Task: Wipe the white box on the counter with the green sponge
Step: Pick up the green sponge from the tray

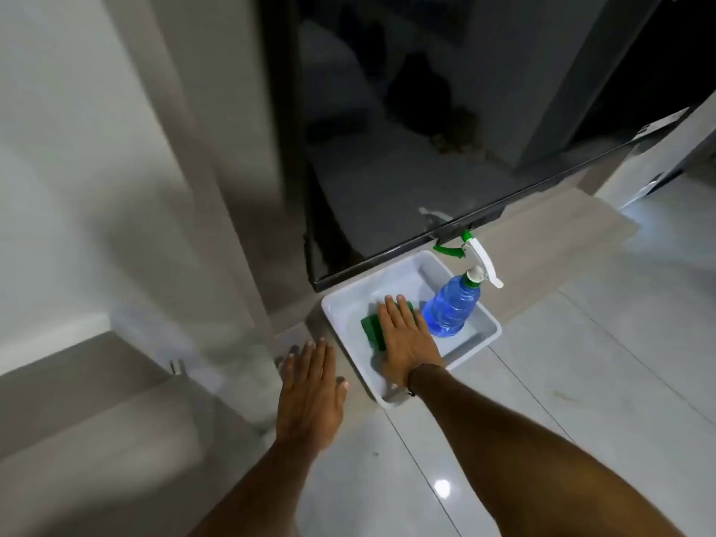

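Observation:
A shallow white box (403, 281) sits on a low beige ledge below a dark glossy panel. Inside it lies a green sponge (372, 326), mostly covered by my right hand (407, 339), which presses flat on it with fingers extended. My left hand (310, 389) hovers flat and open just left of the box, fingers apart, holding nothing. A blue spray bottle (451, 308) with a white and green trigger stands in the box's right part, close to my right fingers.
The dark glossy panel (387, 168) overhangs the box's far rim. Glossy pale floor tiles (581, 381) spread to the right and front. A beige step or cabinet top (97, 439) lies to the left, beside a white wall.

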